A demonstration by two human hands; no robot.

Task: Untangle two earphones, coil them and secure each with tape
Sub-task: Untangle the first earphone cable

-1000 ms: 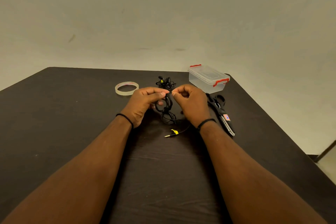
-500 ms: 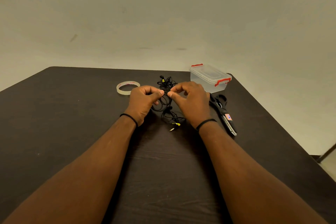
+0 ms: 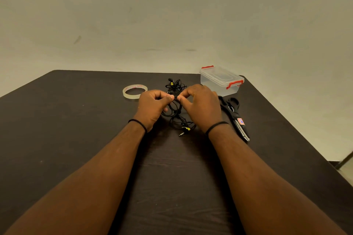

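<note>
A black earphone cable (image 3: 174, 109) hangs in loose loops between my hands at the table's middle. My left hand (image 3: 152, 106) pinches the cable at its top, and my right hand (image 3: 202, 105) pinches the same spot from the other side, fingertips nearly meeting. Below the loops more cable lies on the table, ending in a jack plug with a yellow tag (image 3: 184, 131). A second black earphone (image 3: 174, 85) lies tangled in a small heap just behind my hands. A roll of clear tape (image 3: 134, 91) lies flat to the left of my left hand.
A clear plastic box with red clips (image 3: 222, 80) stands at the table's far right corner. Black scissors (image 3: 236, 117) lie beside my right wrist. The dark table (image 3: 66, 129) ends at a wall behind and drops off on the right.
The loose cable end with the yellow-tagged plug has been drawn in closer under my right hand. Both hands have shifted slightly away from me, still pinching the cable.
</note>
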